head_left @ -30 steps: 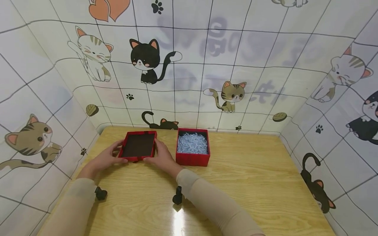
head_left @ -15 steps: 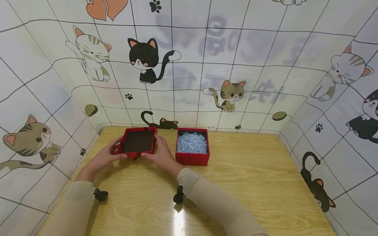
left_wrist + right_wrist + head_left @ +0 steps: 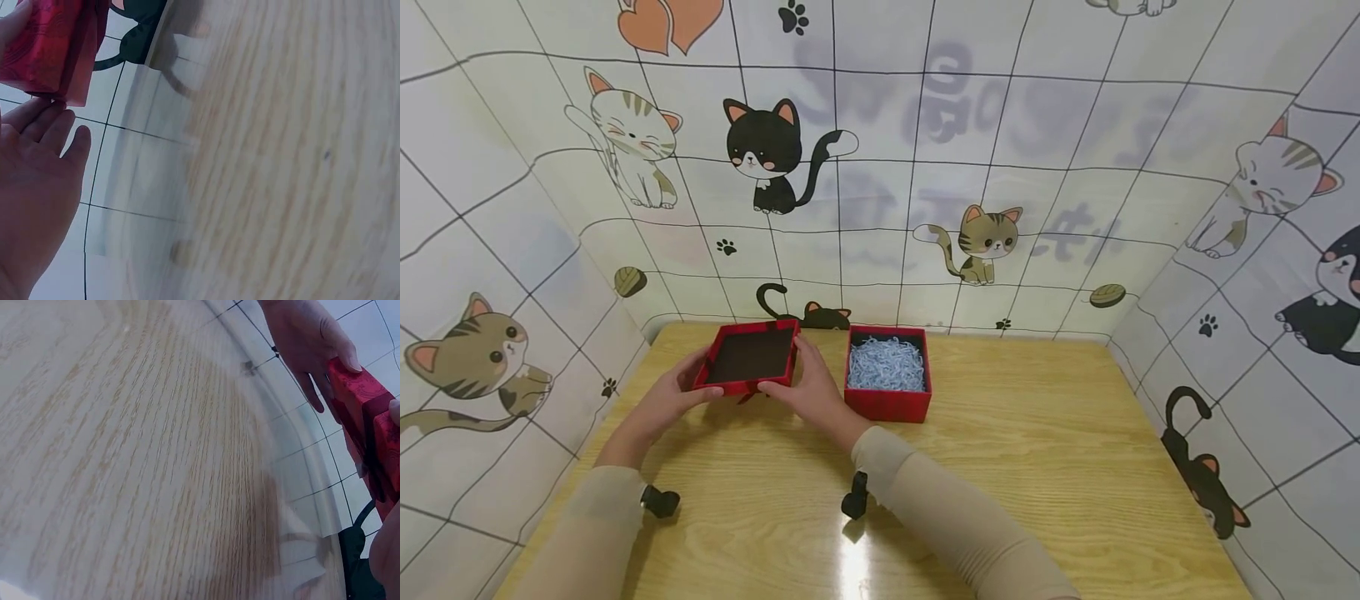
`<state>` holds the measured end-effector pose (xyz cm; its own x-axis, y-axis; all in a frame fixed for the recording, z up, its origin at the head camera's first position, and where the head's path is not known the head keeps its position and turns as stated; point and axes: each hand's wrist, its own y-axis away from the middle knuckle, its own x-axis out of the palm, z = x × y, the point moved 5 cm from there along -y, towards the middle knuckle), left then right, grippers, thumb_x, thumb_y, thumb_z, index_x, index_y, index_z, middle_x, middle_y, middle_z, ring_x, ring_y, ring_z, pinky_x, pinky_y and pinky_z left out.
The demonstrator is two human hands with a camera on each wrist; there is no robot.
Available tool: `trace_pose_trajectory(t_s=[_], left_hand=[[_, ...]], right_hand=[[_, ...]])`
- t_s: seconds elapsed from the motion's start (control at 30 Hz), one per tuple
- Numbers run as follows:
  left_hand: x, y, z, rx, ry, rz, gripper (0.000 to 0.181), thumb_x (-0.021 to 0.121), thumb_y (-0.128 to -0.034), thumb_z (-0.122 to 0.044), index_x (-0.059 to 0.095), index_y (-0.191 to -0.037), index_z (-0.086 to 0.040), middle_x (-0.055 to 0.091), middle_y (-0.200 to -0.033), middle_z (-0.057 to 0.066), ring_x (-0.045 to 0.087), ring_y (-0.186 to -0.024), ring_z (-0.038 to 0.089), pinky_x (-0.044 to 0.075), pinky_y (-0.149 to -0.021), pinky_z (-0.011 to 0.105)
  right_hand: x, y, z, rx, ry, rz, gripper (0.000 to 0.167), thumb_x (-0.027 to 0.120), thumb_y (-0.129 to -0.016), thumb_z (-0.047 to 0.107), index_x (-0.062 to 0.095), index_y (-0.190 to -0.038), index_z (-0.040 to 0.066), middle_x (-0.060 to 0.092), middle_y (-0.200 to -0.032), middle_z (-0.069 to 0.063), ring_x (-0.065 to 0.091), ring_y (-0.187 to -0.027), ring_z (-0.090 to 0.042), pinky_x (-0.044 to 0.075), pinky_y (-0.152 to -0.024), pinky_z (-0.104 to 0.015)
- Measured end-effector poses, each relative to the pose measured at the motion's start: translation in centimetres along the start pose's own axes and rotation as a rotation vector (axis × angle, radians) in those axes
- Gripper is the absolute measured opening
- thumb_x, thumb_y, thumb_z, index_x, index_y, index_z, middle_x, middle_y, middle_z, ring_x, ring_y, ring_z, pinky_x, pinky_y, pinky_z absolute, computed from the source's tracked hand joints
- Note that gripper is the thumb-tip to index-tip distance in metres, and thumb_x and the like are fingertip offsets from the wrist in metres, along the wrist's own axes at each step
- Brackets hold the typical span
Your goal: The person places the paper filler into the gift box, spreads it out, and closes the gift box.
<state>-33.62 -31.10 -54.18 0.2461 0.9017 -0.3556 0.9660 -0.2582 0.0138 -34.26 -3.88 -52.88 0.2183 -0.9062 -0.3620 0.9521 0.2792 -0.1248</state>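
Note:
A shallow red box lid (image 3: 751, 354), its dark inside facing up, is held between both hands at the table's back left. My left hand (image 3: 658, 408) grips its left side, thumb along the near edge. On the right side, my right hand (image 3: 815, 392) holds it the same way. The lid's patterned red wall and a dark ribbon (image 3: 369, 434) show in the right wrist view, where the lid is raised off the table. To the right of the lid stands an open red box (image 3: 889, 406) filled with pale blue shredded paper (image 3: 887, 364).
The wooden table (image 3: 1022, 450) runs up to a cat-printed tiled cloth wall (image 3: 880, 192) at the back and sides. Each wrist carries a small black camera mount, as on the left wrist camera (image 3: 661, 502).
Both hands have raised the lid slightly and carried it a little toward the back wall, and it now tilts a bit more. The red box stays put.

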Motion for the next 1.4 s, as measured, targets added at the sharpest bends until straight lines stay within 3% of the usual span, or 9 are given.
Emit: trace_pose_trajectory(t_s=[0.17, 0.37, 0.63, 0.93, 1.13, 1.33, 1.4], left_hand=[[0.0, 0.0, -1.0, 0.046, -0.001, -0.039, 0.096, 0.08, -0.1042, -0.02, 0.02, -0.179, -0.016, 0.027, -0.181, 0.016, 0.025, -0.165, 0.042, 0.04, -0.104, 0.005], [-0.1, -0.1, -2.2, 0.077, -0.025, -0.068, 0.094, 0.08, -0.105, -0.024, 0.022, -0.179, -0.021, 0.031, -0.18, 0.014, 0.03, -0.163, 0.041, 0.041, -0.104, 0.007], [-0.1, -0.4, -3.8, 0.115, -0.048, -0.107, 0.091, 0.081, -0.1037, -0.026, 0.028, -0.177, -0.017, 0.037, -0.175, 0.015, 0.034, -0.16, 0.04, 0.042, -0.104, 0.007], [1.7, -0.9, -6.6, 0.151, -0.082, -0.118, 0.093, 0.085, -0.1005, -0.023, 0.031, -0.176, -0.019, 0.038, -0.176, 0.012, 0.034, -0.162, 0.041, 0.043, -0.115, 0.022], [3.3, -1.6, -7.8, 0.216, -0.029, -0.102, 0.09, 0.084, -0.1006, -0.02, 0.033, -0.175, -0.018, 0.04, -0.173, 0.01, 0.037, -0.16, 0.039, 0.045, -0.11, 0.017], [4.7, -2.5, -8.9, 0.296, 0.009, -0.063, 0.086, 0.083, -0.0999, -0.012, 0.038, -0.173, -0.013, 0.043, -0.17, 0.011, 0.041, -0.157, 0.039, 0.039, -0.116, 0.017], [5.2, -2.7, -9.3, 0.312, 0.006, -0.048, 0.086, 0.084, -0.0991, -0.012, 0.039, -0.172, -0.013, 0.044, -0.169, 0.009, 0.041, -0.157, 0.037, 0.038, -0.122, 0.022]], right_hand=[[-0.3, 0.2, 0.3, 0.0, -0.025, -0.005, 0.106, 0.089, -0.094, 0.046, 0.027, -0.177, 0.019, 0.031, -0.179, 0.002, 0.032, -0.164, -0.024, 0.037, -0.128, -0.052], [-1.1, 0.2, 1.5, -0.055, -0.041, -0.016, 0.105, 0.088, -0.095, 0.046, 0.027, -0.177, 0.02, 0.032, -0.178, 0.005, 0.032, -0.163, -0.021, 0.037, -0.128, -0.052], [-2.6, 0.3, 3.4, -0.063, -0.024, -0.039, 0.103, 0.089, -0.095, 0.045, 0.029, -0.176, 0.021, 0.032, -0.178, 0.007, 0.034, -0.163, -0.021, 0.042, -0.125, -0.054], [-5.6, 1.5, 4.1, -0.111, -0.046, -0.055, 0.102, 0.089, -0.096, 0.036, 0.029, -0.176, 0.02, 0.033, -0.177, 0.005, 0.034, -0.162, -0.024, 0.039, -0.125, -0.061], [-7.7, 1.9, 4.2, -0.134, -0.045, -0.059, 0.1, 0.089, -0.097, 0.036, 0.03, -0.176, 0.019, 0.037, -0.174, 0.002, 0.037, -0.159, -0.023, 0.04, -0.124, -0.063], [-9.8, 2.5, 3.6, -0.144, -0.05, -0.053, 0.101, 0.088, -0.098, 0.035, 0.028, -0.176, 0.019, 0.037, -0.174, 0.0, 0.039, -0.157, -0.024, 0.042, -0.124, -0.058], [-10.6, 2.8, 3.2, -0.138, -0.041, -0.053, 0.101, 0.088, -0.098, 0.035, 0.027, -0.177, 0.02, 0.036, -0.175, 0.001, 0.038, -0.158, -0.023, 0.043, -0.124, -0.056]])
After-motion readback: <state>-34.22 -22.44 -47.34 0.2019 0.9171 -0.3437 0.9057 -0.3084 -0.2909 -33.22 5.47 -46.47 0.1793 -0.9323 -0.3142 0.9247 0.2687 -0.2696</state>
